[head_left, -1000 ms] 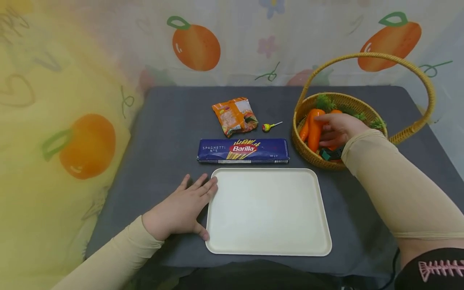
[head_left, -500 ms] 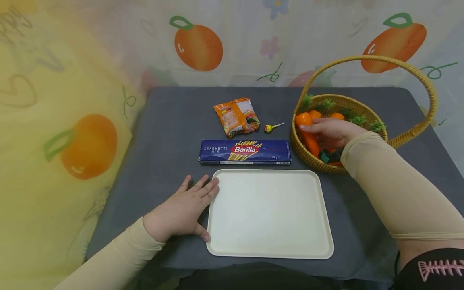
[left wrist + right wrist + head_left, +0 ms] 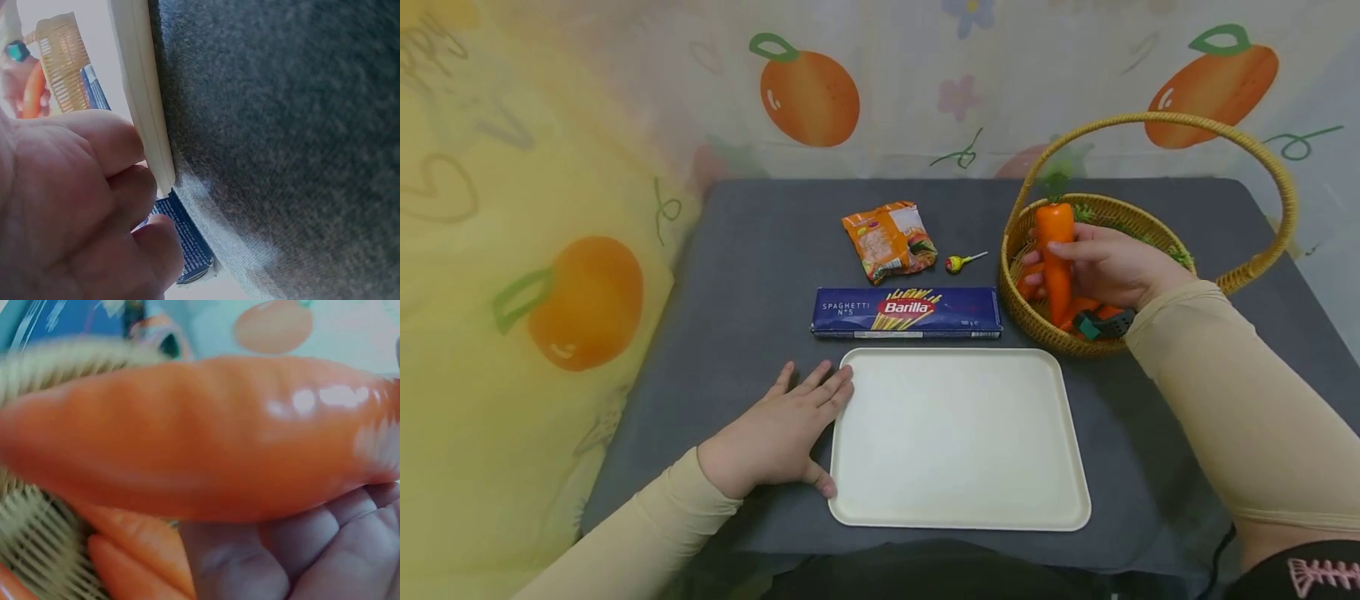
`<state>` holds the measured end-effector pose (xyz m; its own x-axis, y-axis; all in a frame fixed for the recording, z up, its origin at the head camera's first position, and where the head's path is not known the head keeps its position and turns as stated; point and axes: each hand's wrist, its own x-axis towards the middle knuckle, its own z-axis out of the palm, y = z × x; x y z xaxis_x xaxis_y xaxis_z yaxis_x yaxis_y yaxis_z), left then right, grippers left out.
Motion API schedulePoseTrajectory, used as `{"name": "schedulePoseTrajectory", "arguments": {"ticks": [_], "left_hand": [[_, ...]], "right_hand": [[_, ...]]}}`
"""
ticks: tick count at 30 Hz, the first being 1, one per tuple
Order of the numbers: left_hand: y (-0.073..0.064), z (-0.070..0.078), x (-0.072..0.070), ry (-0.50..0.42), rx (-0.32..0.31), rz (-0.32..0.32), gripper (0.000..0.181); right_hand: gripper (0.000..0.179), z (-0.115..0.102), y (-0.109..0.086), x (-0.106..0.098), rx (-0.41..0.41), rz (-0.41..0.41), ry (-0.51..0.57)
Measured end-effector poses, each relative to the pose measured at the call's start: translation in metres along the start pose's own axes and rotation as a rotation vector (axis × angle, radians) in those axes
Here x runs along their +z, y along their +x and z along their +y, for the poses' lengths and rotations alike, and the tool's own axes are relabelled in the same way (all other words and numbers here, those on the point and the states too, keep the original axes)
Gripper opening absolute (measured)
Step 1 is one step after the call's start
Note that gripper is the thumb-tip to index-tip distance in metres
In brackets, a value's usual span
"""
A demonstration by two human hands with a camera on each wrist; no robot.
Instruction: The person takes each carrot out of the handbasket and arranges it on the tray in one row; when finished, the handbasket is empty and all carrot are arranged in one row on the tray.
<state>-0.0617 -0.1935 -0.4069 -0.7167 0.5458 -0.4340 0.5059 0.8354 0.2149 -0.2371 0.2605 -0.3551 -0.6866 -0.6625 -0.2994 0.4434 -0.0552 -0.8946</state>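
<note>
Left hand (image 3: 775,437) palm down, fingers (image 3: 831,389) spread; right forearm (image 3: 1232,396) angled forward, right hand (image 3: 1122,265) curled in grip

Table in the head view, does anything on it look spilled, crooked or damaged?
Nothing looks spilled or visibly damaged. Only the packet looks a bit crooked: it lies at a slant behind the box, which sits roughly parallel to the tray. The lollipop beside the packet lies slightly angled too.

Your grey cloth-covered table (image 3: 760,275) bears: rectangular cream tray (image 3: 958,442) nearest you, long blue spaghetti box (image 3: 906,313), orange packet (image 3: 890,242), yellow-headed lollipop (image 3: 955,264), tan wicker basket (image 3: 1033,327).
</note>
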Motion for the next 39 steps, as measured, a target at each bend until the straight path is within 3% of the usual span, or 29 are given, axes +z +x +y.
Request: {"name": "schedulePoseTrajectory", "arguments": {"ticks": [3,6,10,14,20,26,31,34,39], "left_hand": [[0.001,-0.001,0.0,-0.006,-0.007,-0.005,0.14],[0.0,-0.001,0.001,-0.034,-0.016,-0.017,0.141],[0.0,0.0,0.002,-0.066,-0.034,-0.032,0.145],[0.0,0.0,0.002,-0.072,-0.05,-0.032,0.148],[0.001,0.0,0.0,-0.072,-0.06,-0.04,0.149],[0.002,0.0,0.0,-0.081,-0.055,-0.031,0.149],[0.002,-0.001,0.003,-0.083,-0.058,-0.025,0.151],[0.002,-0.001,0.004,-0.091,-0.057,-0.016,0.151],[0.003,-0.002,0.004,-0.09,-0.069,-0.022,0.152]], "right_hand": [[0.03,-0.002,-0.009,0.004,-0.132,-0.124,0.111],[0.034,-0.002,-0.016,0.011,-0.213,-0.212,0.168],[0.038,0.004,-0.024,0.026,-0.262,-0.27,0.216],[0.042,0.015,-0.028,0.047,-0.279,-0.277,0.237],[0.045,0.044,-0.022,0.083,-0.208,-0.226,0.245],[0.046,0.083,-0.008,0.125,-0.057,-0.134,0.283],[0.061,0.115,0.004,0.159,0.049,-0.056,0.305],[0.067,0.129,0.011,0.174,0.106,-0.011,0.307],[0.06,0.143,0.021,0.192,0.182,0.08,0.283]]}}
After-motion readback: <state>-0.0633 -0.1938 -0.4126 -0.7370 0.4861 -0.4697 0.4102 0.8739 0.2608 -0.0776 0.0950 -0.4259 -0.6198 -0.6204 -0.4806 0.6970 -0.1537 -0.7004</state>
